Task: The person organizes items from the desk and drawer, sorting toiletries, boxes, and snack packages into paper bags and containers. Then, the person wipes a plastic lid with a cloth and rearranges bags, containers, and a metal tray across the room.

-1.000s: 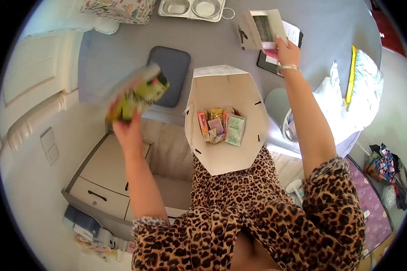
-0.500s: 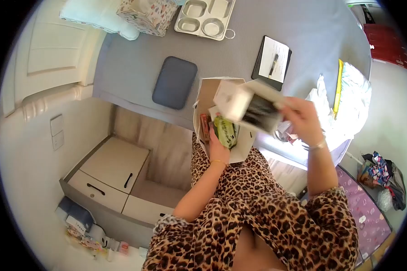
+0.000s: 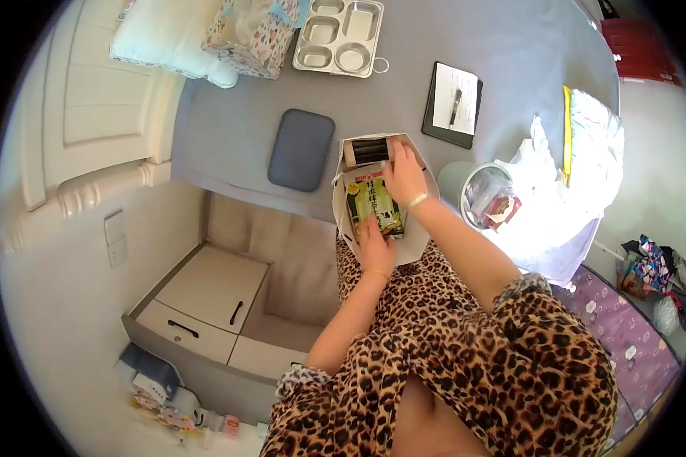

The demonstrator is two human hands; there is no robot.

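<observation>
A white open-topped box (image 3: pixel 421 238) rests at my lap against the table edge. Inside lies a green food packet (image 3: pixel 375 199) with dark printed characters. My left hand (image 3: pixel 376 247) lies on the packet's near part, fingers stretched over it. At the box's far end sits a small white box (image 3: pixel 350 155) whose open side shows dark contents. My right hand (image 3: pixel 405 174) has its fingers at the right end of that small box, thumb apart from them near the packet's top edge. What lies under the packet is hidden.
A bin (image 3: pixel 451 183) with plastic and red wrapping stands to the right. On the grey-covered table are a dark blue case (image 3: pixel 301 150), a steel divided tray (image 3: pixel 338 36), a clipboard with paper and pen (image 3: pixel 455 103), a patterned tissue box (image 3: pixel 253 46) and white bags (image 3: pixel 594 141).
My right hand has brought the small white box down and left into the far end of the larger box. The green packet now lies flatter under my left hand.
</observation>
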